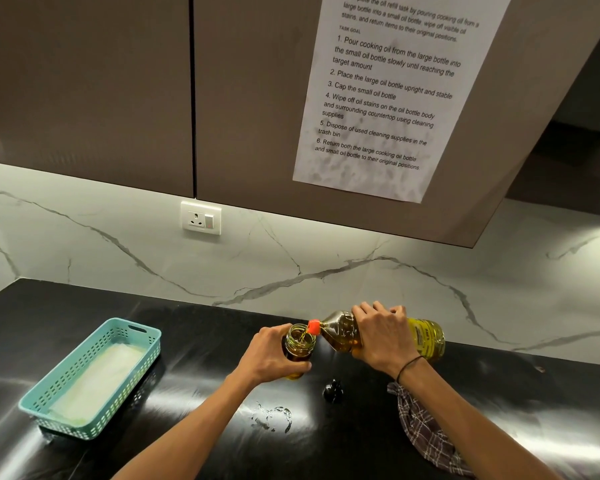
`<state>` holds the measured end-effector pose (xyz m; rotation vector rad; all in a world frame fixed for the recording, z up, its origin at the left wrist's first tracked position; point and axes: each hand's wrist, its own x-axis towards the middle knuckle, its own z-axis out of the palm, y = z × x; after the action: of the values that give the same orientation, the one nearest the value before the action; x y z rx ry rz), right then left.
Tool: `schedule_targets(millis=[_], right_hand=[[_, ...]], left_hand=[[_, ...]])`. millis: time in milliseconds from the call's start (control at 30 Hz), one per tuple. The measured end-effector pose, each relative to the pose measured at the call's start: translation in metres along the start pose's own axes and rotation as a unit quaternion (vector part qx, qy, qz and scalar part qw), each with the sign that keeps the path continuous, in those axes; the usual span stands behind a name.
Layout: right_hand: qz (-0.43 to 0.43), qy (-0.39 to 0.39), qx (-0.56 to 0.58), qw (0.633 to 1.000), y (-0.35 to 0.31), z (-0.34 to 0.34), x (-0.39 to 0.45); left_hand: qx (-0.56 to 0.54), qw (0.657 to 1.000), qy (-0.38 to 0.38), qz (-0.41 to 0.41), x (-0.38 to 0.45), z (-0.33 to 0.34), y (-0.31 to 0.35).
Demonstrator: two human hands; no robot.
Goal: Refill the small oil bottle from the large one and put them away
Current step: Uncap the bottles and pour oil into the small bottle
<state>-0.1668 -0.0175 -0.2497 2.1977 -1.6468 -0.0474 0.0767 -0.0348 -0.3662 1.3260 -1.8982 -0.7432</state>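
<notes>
small oil bottle (298, 348) upright on the desk (194, 344), left hand (272, 356) grip wrapped round it. large bottle (378, 332) lies near horizontal, long axis left-right, orange neck (314, 327) over the small mouth, right hand (383, 336) grip clasping its middle. black cap (332, 390) and checked cloth (426, 431) just behind; teal basket (90, 375) well left.

Small oil bottle (298, 348): clear glass, open mouth, upright on the black bench (187, 341), part-filled with amber oil; level hard to judge. Large oil bottle (378, 336): clear plastic, yellow label, orange neck ring, lying near horizontal just right of the small bottle, neck over its mouth, thin stream of oil running in.
</notes>
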Motion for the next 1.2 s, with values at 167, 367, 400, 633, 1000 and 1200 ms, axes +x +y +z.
schedule_targets(millis=[167,367,400,633,1000,1200], right_hand=[[0.001,0.004,-0.004,1.0,0.0006,0.0004,0.0],[0.004,0.004,-0.007,1.0,0.0019,0.0012,0.0021],[0.005,0.004,-0.007,1.0,0.002,0.0013,0.0021],[0.005,0.006,-0.006,1.0,0.0024,0.002,0.0031],[0.006,0.006,-0.005,1.0,0.0028,0.0047,0.0055],[0.007,0.001,-0.003,1.0,0.0031,0.007,0.0062]], left_hand=[[0.005,1.0,0.002,-0.003,0.0013,0.0007,-0.0028],[0.001,1.0,0.006,0.001,0.0045,0.0021,-0.0026],[0.001,1.0,0.006,0.001,0.005,0.0021,-0.0026],[-0.004,1.0,0.003,0.003,0.0071,0.0025,-0.0007],[0.003,1.0,0.001,0.0,0.0094,0.0027,-0.0007],[0.003,1.0,-0.002,0.0,0.0091,0.0021,-0.0003]])
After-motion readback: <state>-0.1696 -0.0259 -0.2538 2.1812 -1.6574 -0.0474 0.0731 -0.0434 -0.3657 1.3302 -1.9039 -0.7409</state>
